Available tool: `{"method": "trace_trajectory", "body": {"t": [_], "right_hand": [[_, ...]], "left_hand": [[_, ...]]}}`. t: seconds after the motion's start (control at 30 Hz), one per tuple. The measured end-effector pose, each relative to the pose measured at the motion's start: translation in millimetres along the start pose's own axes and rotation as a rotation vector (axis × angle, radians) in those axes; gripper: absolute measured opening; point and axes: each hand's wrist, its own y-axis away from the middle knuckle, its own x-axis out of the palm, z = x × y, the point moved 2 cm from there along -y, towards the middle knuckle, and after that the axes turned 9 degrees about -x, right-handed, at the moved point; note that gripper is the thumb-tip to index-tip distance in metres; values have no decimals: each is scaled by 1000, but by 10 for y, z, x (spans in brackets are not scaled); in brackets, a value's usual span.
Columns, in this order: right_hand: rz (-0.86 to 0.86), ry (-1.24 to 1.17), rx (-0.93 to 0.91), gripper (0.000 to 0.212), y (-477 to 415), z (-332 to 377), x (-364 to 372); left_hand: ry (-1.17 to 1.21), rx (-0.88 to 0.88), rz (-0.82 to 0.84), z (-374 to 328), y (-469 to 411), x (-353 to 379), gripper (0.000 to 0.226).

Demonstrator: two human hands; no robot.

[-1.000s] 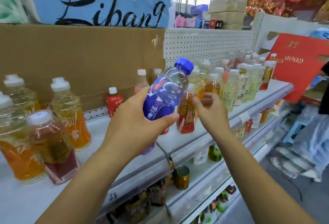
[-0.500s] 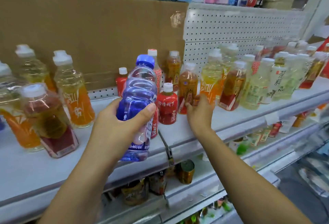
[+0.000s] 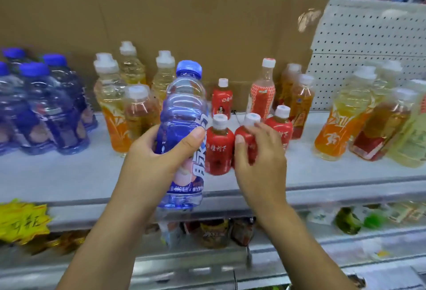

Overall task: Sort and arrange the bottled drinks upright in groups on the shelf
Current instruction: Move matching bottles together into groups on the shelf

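The blue bottle (image 3: 184, 110), judged heavy and slick, is gripped at its waist by the left hand (image 3: 159, 160); a red bottle (image 3: 250, 138) is clasped by the right hand (image 3: 260, 163).

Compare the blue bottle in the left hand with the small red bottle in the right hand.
The blue bottle has a blue cap; the small red bottle a white one. The blue bottle is taller than the small red bottle. The left hand holds the blue bottle off the shelf; the small red bottle stands on it in the right hand. Both are roughly upright and capped.
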Motion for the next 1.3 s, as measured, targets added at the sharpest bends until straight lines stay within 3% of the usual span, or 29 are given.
{"method": "trace_trajectory", "body": {"t": [0.1,0.27,0.4,0.5,0.63,0.87,1.0,1.13,1.3], "right_hand": [[68,-7,-178,37,277,500,429],[269,-81,-230,36,577,1119,1102],[473,-31,-224,40,788,1463,1596],[541,153,-298,42,900,1556,1817],[533,250,-308,47,939,1510,1867],[635,259,-247,57,888,1581,1784],[698,230,-208,59,808,1628,1709],[548,-85,-97,41,507,1612,1592],[84,-148,-288,17,-113,1698,1225]], "left_hand": [[63,8,-87,61,107,-407,37],[174,5,-241,217,165,-1208,39],[68,123,-422,301,59,-1931,42],[3,231,-524,311,-123,-2325,52],[-63,311,-545,348,-439,-2640,64],[-174,248,-511,604,-887,-2840,62],[-407,204,-555,647,-1014,-2772,78],[-674,13,-651,818,-1095,-2689,90],[-814,11,-701,887,-1110,-2680,91]]}}
